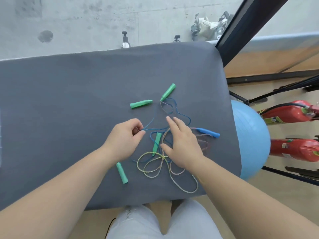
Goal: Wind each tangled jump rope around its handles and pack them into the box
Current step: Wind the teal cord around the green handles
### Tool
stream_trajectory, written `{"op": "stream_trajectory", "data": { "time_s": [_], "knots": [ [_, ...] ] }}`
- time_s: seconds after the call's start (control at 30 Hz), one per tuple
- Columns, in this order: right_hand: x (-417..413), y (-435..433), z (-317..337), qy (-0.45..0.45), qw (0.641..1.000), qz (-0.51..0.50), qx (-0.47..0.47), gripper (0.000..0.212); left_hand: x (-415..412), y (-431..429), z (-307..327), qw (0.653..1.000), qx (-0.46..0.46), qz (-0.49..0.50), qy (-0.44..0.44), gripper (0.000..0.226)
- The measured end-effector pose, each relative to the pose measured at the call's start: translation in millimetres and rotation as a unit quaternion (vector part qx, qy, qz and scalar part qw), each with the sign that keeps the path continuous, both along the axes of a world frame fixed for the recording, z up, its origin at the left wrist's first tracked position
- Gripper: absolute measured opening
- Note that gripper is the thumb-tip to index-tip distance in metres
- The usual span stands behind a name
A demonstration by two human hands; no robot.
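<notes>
Jump ropes (pixel 163 156) lie knotted together near the table's (pixel 69 100) front right edge, not yet untangled: the left hand (pixel 124 137) pinches a blue cord (pixel 149 123), the right hand (pixel 181 142) spreads open over the tangle holding nothing, and next that cord probably needs drawing clear.

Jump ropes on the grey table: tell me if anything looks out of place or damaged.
The ropes lie tangled in one heap, blue, yellow and pinkish cords crossing, none wound on its handles. Only one blue handle shows; no box is in view. Nothing looks broken.
</notes>
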State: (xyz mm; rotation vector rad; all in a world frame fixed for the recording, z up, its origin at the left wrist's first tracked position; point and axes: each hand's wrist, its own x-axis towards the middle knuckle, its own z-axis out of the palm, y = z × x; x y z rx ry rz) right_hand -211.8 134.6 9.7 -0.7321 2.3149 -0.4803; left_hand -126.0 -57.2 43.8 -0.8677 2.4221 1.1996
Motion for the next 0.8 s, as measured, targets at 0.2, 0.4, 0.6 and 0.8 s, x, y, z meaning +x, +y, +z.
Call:
{"op": "stream_trajectory", "data": {
  "time_s": [0.2, 0.4, 0.6, 0.8],
  "knots": [
    [23.9, -11.5, 78.6, -0.011, 0.988, 0.065, -0.141, 0.028, 24.8, 23.5, 122.6, 0.995, 0.038, -0.007, 0.097, 0.018],
    [20.8, 18.4, 123.3, -0.041, 0.991, 0.028, -0.128, 0.024, 37.6, 30.3, 212.7, 0.978, -0.015, 0.033, 0.204, 0.020],
    [-11.4, 71.4, 140.8, 0.003, 0.998, -0.013, -0.060, 0.021, 48.4, 30.9, 255.4, 0.949, -0.044, 0.134, 0.281, 0.018],
    [-29.4, 115.0, 155.7, 0.018, 0.997, -0.073, -0.029, 0.027, 60.0, 38.2, 240.9, 0.953, -0.023, 0.146, 0.266, 0.018]
  ]
}}
